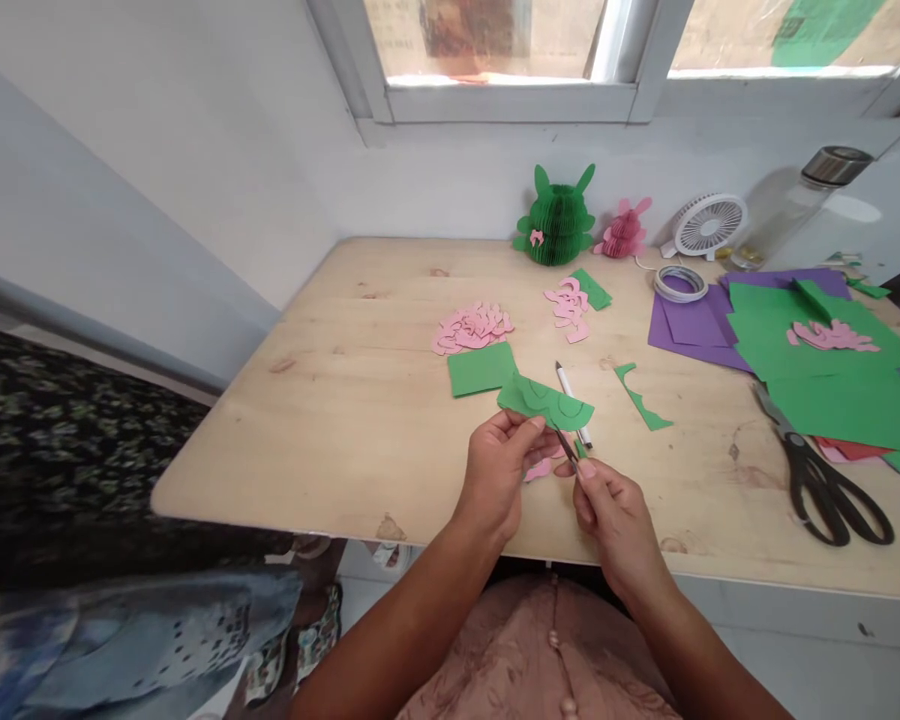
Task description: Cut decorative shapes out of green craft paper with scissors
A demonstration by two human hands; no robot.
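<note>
Two done so far: a green honeycomb paper figure (556,220) and a pink one (622,232) at the back. Left hand (499,480) fingers pinch a pencil-marked green paper shape (546,403) over the table; right hand (619,530) fingers clamp a small dark blade (566,447) at its edge, pink cutouts (472,328) piled beyond.

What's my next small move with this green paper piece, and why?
I'd probably guide the small dark blade in your right hand along the nearest drawn arc on the green paper, turning the paper with your left hand. The arcs appear uncut, and the blade's tip is already at the paper's lower edge.
</note>
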